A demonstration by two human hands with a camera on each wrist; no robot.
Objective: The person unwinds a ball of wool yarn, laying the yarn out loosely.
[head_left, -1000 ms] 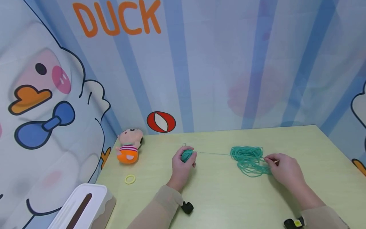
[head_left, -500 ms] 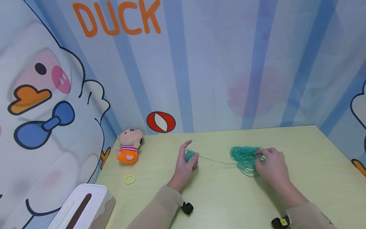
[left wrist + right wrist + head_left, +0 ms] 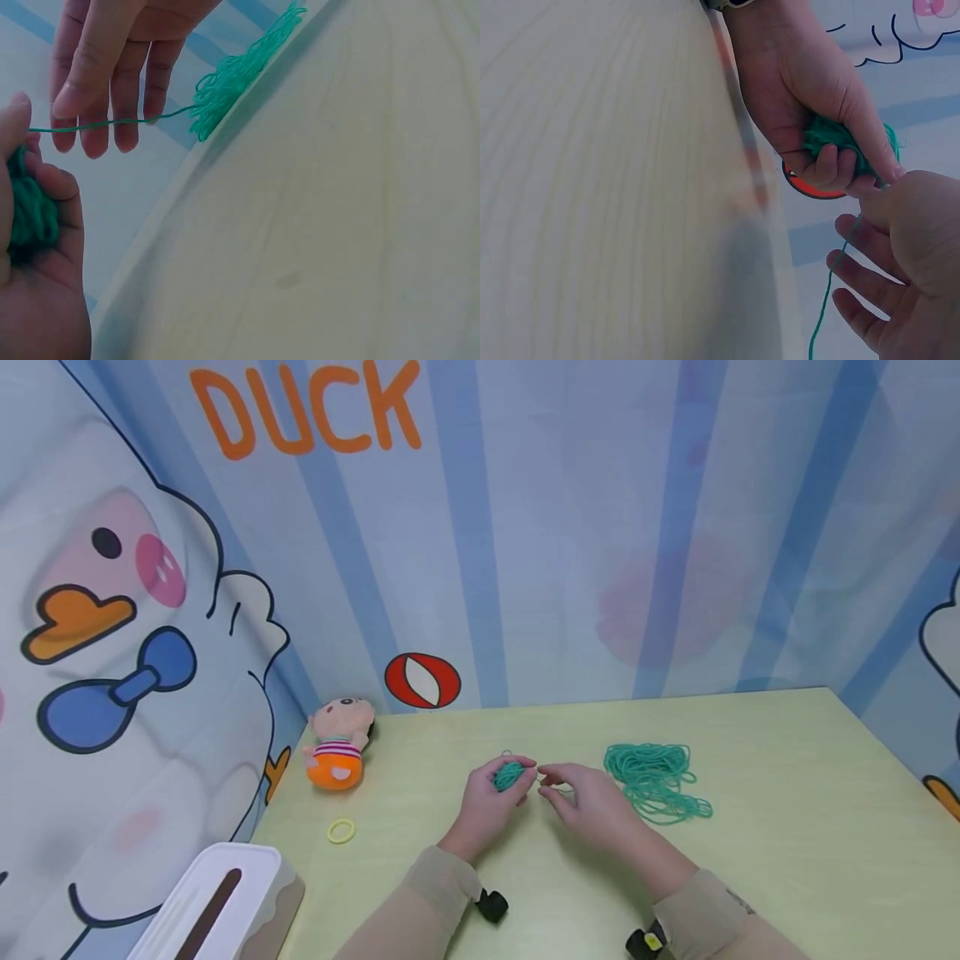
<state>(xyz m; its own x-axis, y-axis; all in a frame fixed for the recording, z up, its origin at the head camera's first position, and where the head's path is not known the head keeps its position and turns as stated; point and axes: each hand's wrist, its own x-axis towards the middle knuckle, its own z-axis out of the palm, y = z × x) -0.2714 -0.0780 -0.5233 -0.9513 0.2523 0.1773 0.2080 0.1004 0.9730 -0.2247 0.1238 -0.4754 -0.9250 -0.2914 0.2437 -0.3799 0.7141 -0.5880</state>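
My left hand (image 3: pixel 480 806) holds a small ball of green yarn (image 3: pixel 507 777), fingers and thumb curled round it; the left wrist view shows the same yarn ball (image 3: pixel 32 214) at its left edge. Close to its right side is my right hand (image 3: pixel 600 806), thumb and forefinger at the yarn strand (image 3: pixel 169 115) beside the ball. The other right fingers (image 3: pixel 866 281) are loosely spread in the right wrist view. That strand leads to a loose green yarn skein (image 3: pixel 648 768), which lies looped on the table to the right of both hands.
A soft doll in orange shorts (image 3: pixel 335 768) sits at the table's back left corner, with a yellow ring (image 3: pixel 342 842) in front of it. A white box with a slot (image 3: pixel 258 864) stands at the left edge. A printed cloth (image 3: pixel 555 527) hangs behind the pale table (image 3: pixel 810 760).
My right hand has moved left from the skein to the yarn ball. The left forefinger, raised half a second ago, is back against the ball. The strand between ball and skein has slackened.
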